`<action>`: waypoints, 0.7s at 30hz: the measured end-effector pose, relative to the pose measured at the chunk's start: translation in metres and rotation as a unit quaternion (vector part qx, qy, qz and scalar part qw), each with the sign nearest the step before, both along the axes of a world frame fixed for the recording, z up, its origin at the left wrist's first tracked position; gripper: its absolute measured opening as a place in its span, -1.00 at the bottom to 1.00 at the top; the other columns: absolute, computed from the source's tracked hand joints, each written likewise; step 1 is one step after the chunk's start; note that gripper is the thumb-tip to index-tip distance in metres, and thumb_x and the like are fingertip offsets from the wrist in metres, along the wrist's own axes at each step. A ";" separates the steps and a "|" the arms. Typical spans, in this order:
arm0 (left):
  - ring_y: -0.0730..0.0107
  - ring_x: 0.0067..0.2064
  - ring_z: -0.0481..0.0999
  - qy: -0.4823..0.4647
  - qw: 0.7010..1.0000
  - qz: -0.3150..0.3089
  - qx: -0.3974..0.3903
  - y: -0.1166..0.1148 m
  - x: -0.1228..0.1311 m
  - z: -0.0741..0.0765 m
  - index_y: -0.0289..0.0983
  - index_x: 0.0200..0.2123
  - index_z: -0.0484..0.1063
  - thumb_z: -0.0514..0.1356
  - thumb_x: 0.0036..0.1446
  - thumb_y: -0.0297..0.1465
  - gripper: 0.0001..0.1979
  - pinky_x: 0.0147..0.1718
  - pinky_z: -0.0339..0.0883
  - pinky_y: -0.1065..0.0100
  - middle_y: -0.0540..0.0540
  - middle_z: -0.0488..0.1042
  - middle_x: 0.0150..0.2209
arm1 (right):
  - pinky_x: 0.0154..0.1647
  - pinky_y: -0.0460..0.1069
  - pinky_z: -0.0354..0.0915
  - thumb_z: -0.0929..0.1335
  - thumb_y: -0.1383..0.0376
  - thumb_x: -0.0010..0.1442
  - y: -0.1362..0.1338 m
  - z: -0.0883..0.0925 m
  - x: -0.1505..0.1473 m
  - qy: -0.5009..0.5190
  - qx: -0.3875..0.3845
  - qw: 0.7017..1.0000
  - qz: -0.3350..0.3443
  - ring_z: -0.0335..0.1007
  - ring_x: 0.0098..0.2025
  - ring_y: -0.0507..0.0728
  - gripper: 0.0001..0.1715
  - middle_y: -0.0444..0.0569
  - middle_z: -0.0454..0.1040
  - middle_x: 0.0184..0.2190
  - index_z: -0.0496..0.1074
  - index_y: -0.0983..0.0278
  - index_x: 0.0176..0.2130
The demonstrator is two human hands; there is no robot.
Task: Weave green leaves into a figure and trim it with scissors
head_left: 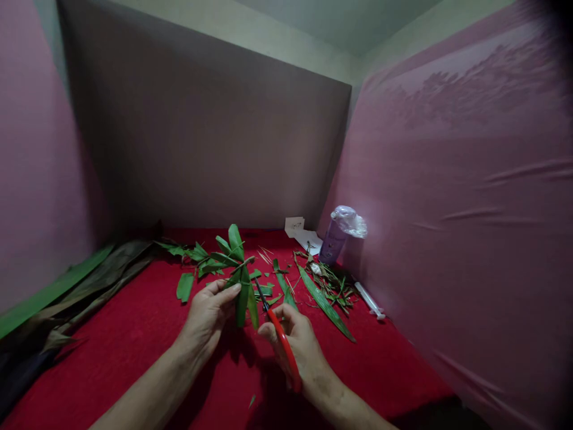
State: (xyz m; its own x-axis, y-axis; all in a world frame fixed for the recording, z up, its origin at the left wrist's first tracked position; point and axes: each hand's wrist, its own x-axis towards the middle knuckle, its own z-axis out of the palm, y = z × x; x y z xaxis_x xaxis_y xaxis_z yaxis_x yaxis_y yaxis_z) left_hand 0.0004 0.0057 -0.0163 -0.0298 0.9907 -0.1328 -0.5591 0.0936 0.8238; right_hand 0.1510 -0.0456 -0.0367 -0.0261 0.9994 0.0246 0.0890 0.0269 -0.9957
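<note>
The left hand [209, 312] pinches a bundle of flat green leaves with a thin brown stem [242, 301], raised above the middle of the red cloth-covered desk [134, 322]. The right hand [301, 337] grips red-handled scissors with dark blades [283, 343], their tips just beside the bundle; whether they touch it I cannot tell. A rectangular piece of green leaf [184, 288] lies left of the bundle. To the right, a long, narrow, pointed green leaf [326, 303] lies beside a heap of thin green-brown stems [339, 288]. By the desk's right edge lies a white plastic syringe [367, 298]; near the far right corner, a purple container topped with clear plastic [332, 243] stands beside white papers [310, 241]. Along the left edge stretch a long, broad green leaf [62, 285] and dry brown leaves [102, 280].
</note>
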 end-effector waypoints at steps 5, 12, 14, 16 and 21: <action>0.42 -0.57 0.50 0.019 1.000 0.005 -0.002 -0.001 -0.001 0.000 -0.35 -0.48 0.35 0.26 -0.13 -0.61 -0.86 -0.58 0.43 0.42 -0.06 0.52 -0.55 | -0.66 -0.14 -0.07 0.39 -0.04 -0.05 -0.001 0.004 0.002 -0.033 0.019 0.999 0.004 -0.01 -0.68 -0.07 -0.53 -0.28 0.14 -0.72 0.20 0.26 -0.47; 0.46 -0.55 0.50 0.049 0.997 0.026 0.053 0.003 -0.007 0.001 -0.31 -0.45 0.32 0.38 -0.26 -0.51 -0.71 -0.57 0.40 0.48 0.01 0.53 -0.54 | -0.45 -0.06 0.09 0.34 0.20 0.08 0.022 0.019 0.038 -0.436 0.111 0.891 -0.059 0.37 -0.40 0.13 -0.76 -0.04 0.48 -0.45 0.41 0.25 -0.23; 0.48 -0.54 0.50 0.041 0.998 0.002 0.057 0.001 -0.007 0.003 -0.31 -0.44 0.33 0.39 -0.27 -0.50 -0.70 -0.55 0.39 0.50 0.00 0.54 -0.53 | -0.42 -0.05 0.09 0.31 0.32 0.08 0.032 0.019 0.046 -0.531 0.132 0.837 -0.018 0.41 -0.35 0.17 -0.81 0.01 0.51 -0.41 0.44 0.25 -0.24; 0.49 -0.52 0.50 0.033 0.997 -0.029 0.058 -0.001 -0.008 0.005 -0.32 -0.43 0.34 0.39 -0.26 -0.51 -0.70 -0.54 0.37 0.52 -0.01 0.55 -0.51 | -0.44 -0.05 0.08 0.32 0.37 0.03 0.040 0.018 0.050 -0.554 0.137 0.821 0.012 0.42 -0.38 0.17 -0.85 0.02 0.51 -0.45 0.47 0.26 -0.33; 0.50 -0.47 0.51 0.028 0.994 -0.086 0.058 -0.005 -0.008 0.006 -0.32 -0.41 0.37 0.36 -0.21 -0.54 -0.75 -0.47 0.38 0.51 -0.04 0.56 -0.47 | -0.38 -0.05 0.12 0.27 0.35 0.13 0.053 0.030 0.050 -0.512 0.171 0.842 -0.016 0.39 -0.33 0.13 -0.83 0.01 0.48 -0.39 0.47 0.26 -0.35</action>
